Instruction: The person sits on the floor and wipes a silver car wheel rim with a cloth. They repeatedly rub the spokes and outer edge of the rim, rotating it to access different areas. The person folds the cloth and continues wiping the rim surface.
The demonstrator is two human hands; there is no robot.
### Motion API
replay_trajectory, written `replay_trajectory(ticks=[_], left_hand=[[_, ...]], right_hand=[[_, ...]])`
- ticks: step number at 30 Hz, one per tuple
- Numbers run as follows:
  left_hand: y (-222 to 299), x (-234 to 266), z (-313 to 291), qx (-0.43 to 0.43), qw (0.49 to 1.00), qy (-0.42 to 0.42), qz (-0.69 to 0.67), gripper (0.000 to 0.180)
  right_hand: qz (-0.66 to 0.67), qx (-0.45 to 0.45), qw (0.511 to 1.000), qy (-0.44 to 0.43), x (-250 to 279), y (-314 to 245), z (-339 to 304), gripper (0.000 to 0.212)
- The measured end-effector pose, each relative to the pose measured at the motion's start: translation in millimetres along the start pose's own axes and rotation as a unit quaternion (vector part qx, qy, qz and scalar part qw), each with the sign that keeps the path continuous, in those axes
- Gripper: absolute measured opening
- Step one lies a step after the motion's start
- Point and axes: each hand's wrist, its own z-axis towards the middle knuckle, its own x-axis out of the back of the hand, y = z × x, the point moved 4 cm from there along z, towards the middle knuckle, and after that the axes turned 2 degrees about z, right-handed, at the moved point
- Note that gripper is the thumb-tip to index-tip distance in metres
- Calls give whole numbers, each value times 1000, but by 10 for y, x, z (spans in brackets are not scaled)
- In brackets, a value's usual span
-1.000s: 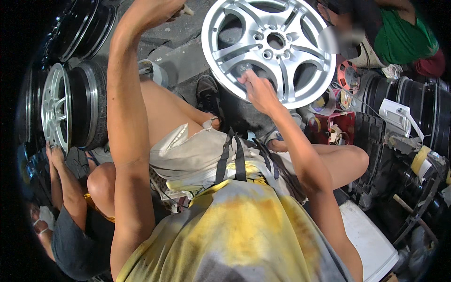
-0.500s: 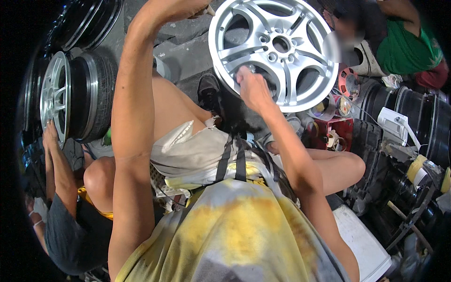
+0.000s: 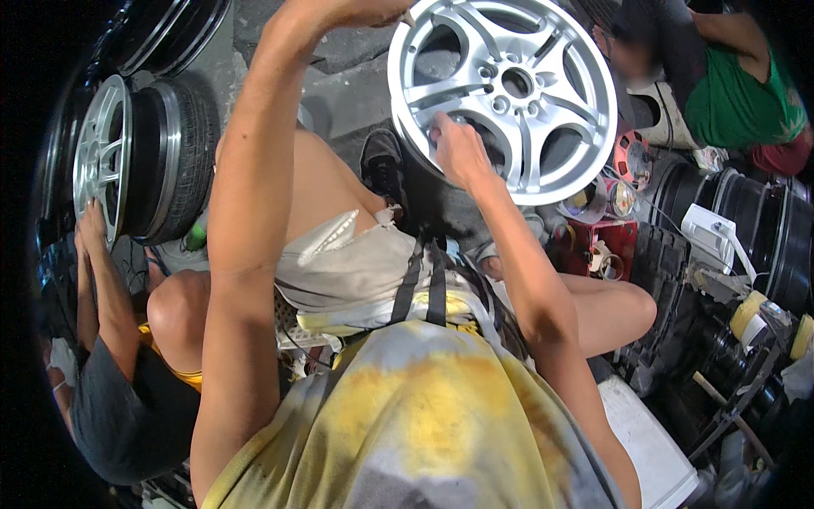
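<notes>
At the lower-left spoke opening of the silver alloy wheel [image 3: 551, 95] — turned face toward the viewer, with a dark shoe [image 3: 383, 174] just off its lower-left lip — apparently working the opening's edge with the right hand [image 3: 462, 153], with fingers curled in, impossible to tell around what, if anything. By the wheel's upper-left lip, perhaps steadying with the left hand [image 3: 377, 10], with fingers partly out of view and no telling how held; onward, likely needing small wrist turns past the spoke edges. Roomier over grey floor [image 3: 346, 106] to the wheel's left, tighter toward the red reel [image 3: 632, 157] at its lower right.

Left hand [image 3: 371, 10] outstretched, grip unclear; right hand [image 3: 463, 154] curled.
</notes>
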Motion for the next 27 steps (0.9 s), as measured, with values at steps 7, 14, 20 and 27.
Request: replay_trajectory(ticks=[7, 14, 20, 27], left_hand=[[-136, 53, -44, 5, 1000, 4, 13, 46], [5, 28, -27, -4, 999, -27, 18, 47], [-122, 62, -126, 18, 1000, 5, 20, 46], [16, -28, -59, 7, 1000, -27, 1, 43]], right_hand=[[26, 5, 1000, -17, 15, -196, 7, 13], [30, 81, 996, -9, 101, -281, -266, 13], [-60, 14, 996, -61, 453, 164, -840, 18], [17, 57, 998, 36, 16, -11, -117, 15]])
